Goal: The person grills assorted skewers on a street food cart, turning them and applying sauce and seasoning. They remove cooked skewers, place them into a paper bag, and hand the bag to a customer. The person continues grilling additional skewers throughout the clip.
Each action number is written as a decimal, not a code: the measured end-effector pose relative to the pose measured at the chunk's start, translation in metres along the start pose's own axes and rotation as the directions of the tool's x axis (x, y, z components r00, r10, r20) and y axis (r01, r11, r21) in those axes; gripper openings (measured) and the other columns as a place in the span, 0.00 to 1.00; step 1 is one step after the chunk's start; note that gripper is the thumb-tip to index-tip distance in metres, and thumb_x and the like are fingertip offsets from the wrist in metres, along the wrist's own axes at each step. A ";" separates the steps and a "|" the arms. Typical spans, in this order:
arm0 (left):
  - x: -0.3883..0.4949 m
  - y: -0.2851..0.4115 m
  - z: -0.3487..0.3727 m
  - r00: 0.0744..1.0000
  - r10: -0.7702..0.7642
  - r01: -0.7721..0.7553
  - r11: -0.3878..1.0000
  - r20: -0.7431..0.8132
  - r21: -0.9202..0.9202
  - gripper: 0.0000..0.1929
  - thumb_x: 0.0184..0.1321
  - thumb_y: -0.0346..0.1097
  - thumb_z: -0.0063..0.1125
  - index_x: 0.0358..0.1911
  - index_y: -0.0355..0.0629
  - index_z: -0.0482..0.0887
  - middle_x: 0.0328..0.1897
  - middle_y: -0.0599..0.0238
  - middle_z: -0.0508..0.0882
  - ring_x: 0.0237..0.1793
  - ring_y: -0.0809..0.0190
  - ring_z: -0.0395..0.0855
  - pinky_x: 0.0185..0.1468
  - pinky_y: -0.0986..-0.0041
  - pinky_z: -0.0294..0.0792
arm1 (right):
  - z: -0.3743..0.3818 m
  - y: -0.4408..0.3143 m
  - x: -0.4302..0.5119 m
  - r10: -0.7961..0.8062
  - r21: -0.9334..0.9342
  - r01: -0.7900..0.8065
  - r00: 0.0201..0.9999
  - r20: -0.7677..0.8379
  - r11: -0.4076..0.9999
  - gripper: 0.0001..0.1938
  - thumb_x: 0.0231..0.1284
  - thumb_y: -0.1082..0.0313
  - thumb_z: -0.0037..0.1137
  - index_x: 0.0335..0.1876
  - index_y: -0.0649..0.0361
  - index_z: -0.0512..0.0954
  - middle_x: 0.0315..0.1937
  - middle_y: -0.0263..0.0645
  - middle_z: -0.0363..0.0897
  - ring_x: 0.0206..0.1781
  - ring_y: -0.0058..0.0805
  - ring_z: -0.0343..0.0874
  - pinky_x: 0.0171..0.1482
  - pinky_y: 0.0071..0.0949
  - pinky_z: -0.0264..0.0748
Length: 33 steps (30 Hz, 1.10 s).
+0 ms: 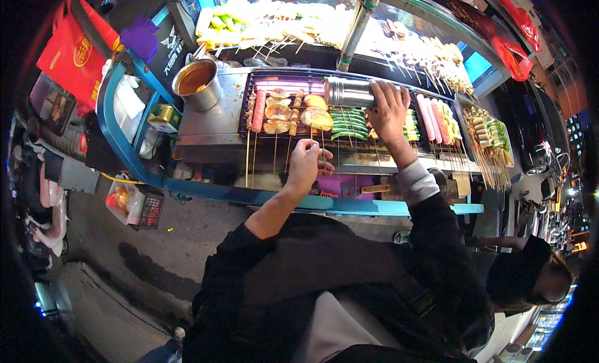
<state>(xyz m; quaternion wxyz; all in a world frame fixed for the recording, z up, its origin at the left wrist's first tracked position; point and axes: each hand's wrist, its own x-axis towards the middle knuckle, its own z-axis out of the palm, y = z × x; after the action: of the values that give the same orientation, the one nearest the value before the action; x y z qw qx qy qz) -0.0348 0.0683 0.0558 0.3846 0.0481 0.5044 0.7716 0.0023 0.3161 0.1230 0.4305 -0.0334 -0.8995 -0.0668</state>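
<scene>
My right hand (389, 111) grips a steel shaker (348, 92), tipped on its side above the grill (243, 124). Below and left of it, my left hand (306, 164) pinches the wooden stick of a skewer with pale browned slices (317, 119). Green pepper skewers (348, 124) lie under the shaker. Further left on the grate are a skewer of browned round slices (277, 111), a red sausage (258, 111) and thin meat skewers (295, 112). Pink sausages (429, 119) rest on the grill's right part. Some food behind my right hand is hidden.
A steel pot of reddish-brown sauce (195, 80) stands left of the grill. A tray of skewers (489, 134) sits at the right end. A metal post (358, 31) rises behind the grill. A blue rail (327, 204) runs before me. Another person (519, 274) is at right.
</scene>
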 end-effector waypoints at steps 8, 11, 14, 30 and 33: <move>-0.032 0.009 -0.030 0.755 0.645 -0.228 0.094 0.116 0.969 0.11 0.64 0.42 0.66 0.39 0.43 0.83 0.37 0.53 0.87 0.32 0.46 0.87 0.35 0.58 0.78 | 0.010 0.003 0.004 -0.137 -0.041 0.140 0.988 0.074 0.989 0.31 0.42 0.74 0.63 0.60 0.52 0.78 0.59 0.34 0.80 0.63 0.34 0.77 0.67 0.45 0.63; -0.027 0.015 -0.048 0.705 0.691 -0.125 -0.103 0.161 0.987 0.11 0.62 0.42 0.68 0.34 0.41 0.84 0.26 0.55 0.85 0.35 0.46 0.88 0.37 0.57 0.79 | 0.004 0.001 -0.004 -0.086 -0.006 0.087 0.991 0.104 0.996 0.30 0.46 0.74 0.62 0.61 0.51 0.78 0.58 0.31 0.80 0.63 0.32 0.77 0.67 0.48 0.63; -0.019 0.015 -0.055 0.843 0.515 -0.132 -0.076 0.153 0.988 0.11 0.64 0.41 0.66 0.36 0.40 0.85 0.28 0.54 0.86 0.34 0.46 0.88 0.36 0.60 0.80 | 0.004 -0.005 -0.004 -0.095 0.016 0.095 0.994 0.053 0.995 0.31 0.45 0.73 0.63 0.62 0.51 0.77 0.59 0.32 0.80 0.63 0.32 0.77 0.68 0.47 0.63; 0.001 -0.002 -0.063 0.864 0.502 -0.239 0.332 0.044 0.912 0.13 0.72 0.39 0.56 0.42 0.34 0.88 0.23 0.58 0.89 0.18 0.59 0.87 0.28 0.66 0.79 | 0.046 -0.039 0.014 -0.111 0.031 0.110 0.993 0.040 0.993 0.33 0.40 0.72 0.68 0.61 0.53 0.77 0.57 0.35 0.80 0.63 0.36 0.77 0.67 0.44 0.64; 0.002 -0.004 -0.065 0.888 0.460 -0.202 0.348 0.022 0.915 0.13 0.72 0.39 0.57 0.43 0.35 0.87 0.23 0.58 0.88 0.19 0.59 0.87 0.29 0.65 0.80 | 0.037 -0.042 0.008 -0.131 0.051 0.126 0.984 0.121 0.991 0.33 0.40 0.73 0.66 0.62 0.53 0.77 0.58 0.35 0.81 0.63 0.36 0.77 0.68 0.45 0.63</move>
<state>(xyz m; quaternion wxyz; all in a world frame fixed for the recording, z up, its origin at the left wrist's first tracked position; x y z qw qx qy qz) -0.0643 0.0222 0.0204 0.0685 0.2540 0.8577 0.4417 -0.0362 0.2799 0.1023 0.3690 0.0298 -0.9261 -0.0730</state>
